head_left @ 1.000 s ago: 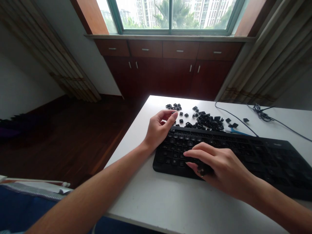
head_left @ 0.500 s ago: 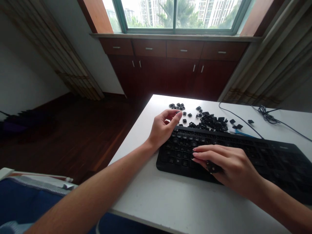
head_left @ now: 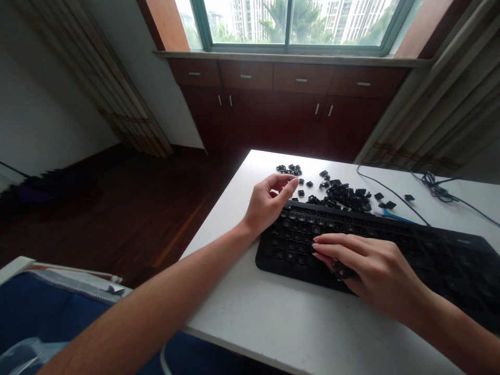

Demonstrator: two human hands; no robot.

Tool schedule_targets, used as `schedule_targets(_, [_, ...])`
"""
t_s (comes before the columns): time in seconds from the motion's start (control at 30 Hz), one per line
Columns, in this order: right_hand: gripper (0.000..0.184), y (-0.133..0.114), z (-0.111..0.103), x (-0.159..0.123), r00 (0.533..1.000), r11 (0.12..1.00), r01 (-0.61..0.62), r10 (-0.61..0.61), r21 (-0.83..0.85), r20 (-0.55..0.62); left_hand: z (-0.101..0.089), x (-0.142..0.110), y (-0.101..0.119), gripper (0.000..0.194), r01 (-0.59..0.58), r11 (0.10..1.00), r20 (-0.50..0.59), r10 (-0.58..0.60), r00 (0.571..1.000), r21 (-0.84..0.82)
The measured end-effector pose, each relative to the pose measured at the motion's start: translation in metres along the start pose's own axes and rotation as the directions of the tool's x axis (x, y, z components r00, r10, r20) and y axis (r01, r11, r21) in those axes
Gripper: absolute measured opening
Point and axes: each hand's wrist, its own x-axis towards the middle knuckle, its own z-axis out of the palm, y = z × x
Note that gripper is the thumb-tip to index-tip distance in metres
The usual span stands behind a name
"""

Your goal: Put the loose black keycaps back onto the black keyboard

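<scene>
A black keyboard (head_left: 390, 239) lies across the white table (head_left: 297, 323), with several of its keys off. My left hand (head_left: 269, 200) rests at the keyboard's far left corner, fingers curled, its fingertips beside a heap of loose black keycaps (head_left: 339, 194). Whether it holds one is hidden. My right hand (head_left: 363, 265) lies over the left part of the keyboard, fingers stretched toward the keys, with a small black keycap (head_left: 341, 270) pinched under them near the thumb.
A blue tool (head_left: 394, 214) lies behind the keyboard, and dark cables (head_left: 433, 191) run over the table's far right. Beyond the table stand wooden cabinets (head_left: 289, 104) under a window. The wooden floor (head_left: 109, 213) drops away left of the table edge.
My right hand has slid a little right along the keyboard's left part, still over the keycap. My left hand has stayed at the corner. The camera has shifted slightly left.
</scene>
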Motion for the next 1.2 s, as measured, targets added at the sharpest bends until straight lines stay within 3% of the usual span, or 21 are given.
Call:
schedule_targets(0.23, [0.032, -0.002, 0.004, 0.0, 0.998, 0.996, -0.04, 0.043, 0.076, -0.048, 0.0, 0.0, 0.0, 0.034, -0.014, 1.0, -0.002, 0.014, 1.0, 0.003])
schedule_targets(0.4, [0.039, -0.003, 0.001, 0.001, 1.0, 0.998, 0.008, -0.008, 0.055, -0.007, 0.0, 0.0, 0.001, 0.035, -0.002, 1.0, 0.001, 0.002, 1.0, 0.01])
schedule_targets(0.67, [0.035, -0.005, 0.005, 0.0, 0.998, 0.993, -0.059, 0.06, 0.101, -0.008, 0.0, 0.0, -0.001, 0.035, -0.004, 1.0, 0.009, 0.004, 1.0, 0.01])
schedule_targets(0.83, [0.03, -0.004, 0.005, 0.001, 0.994, 0.988, -0.096, 0.089, 0.118, 0.065, 0.0, 0.0, -0.001, 0.036, 0.006, 1.0, 0.012, -0.006, 1.0, 0.002])
schedule_targets(0.97, [0.023, -0.009, -0.003, 0.007, 0.989, 0.974, -0.13, 0.14, 0.185, -0.045, 0.0, 0.0, -0.001, 0.035, 0.0, 1.0, 0.007, 0.0, 1.0, -0.007])
schedule_targets(1.03, [0.005, -0.014, -0.01, 0.015, 0.958, 0.924, -0.201, 0.255, 0.324, -0.134, 0.0, 0.0, -0.001, 0.035, -0.003, 1.0, 0.0, 0.003, 1.0, -0.012])
schedule_targets(1.07, [0.01, -0.016, -0.014, 0.02, 0.929, 0.872, -0.239, 0.333, 0.427, -0.161, 0.0, 0.0, -0.001, 0.036, 0.001, 1.0, 0.002, 0.0, 1.0, -0.014])
schedule_targets(1.13, [0.033, -0.022, -0.022, 0.034, 0.865, 0.69, -0.279, 0.483, 0.668, -0.136, -0.001, 0.0, -0.001, 0.036, 0.006, 1.0, 0.01, -0.006, 1.0, -0.015])
schedule_targets(1.2, [0.047, -0.028, -0.027, 0.051, 0.832, 0.442, -0.268, 0.554, 0.856, -0.026, -0.001, 0.0, -0.001, 0.036, -0.002, 1.0, 0.008, 0.003, 1.0, -0.015])
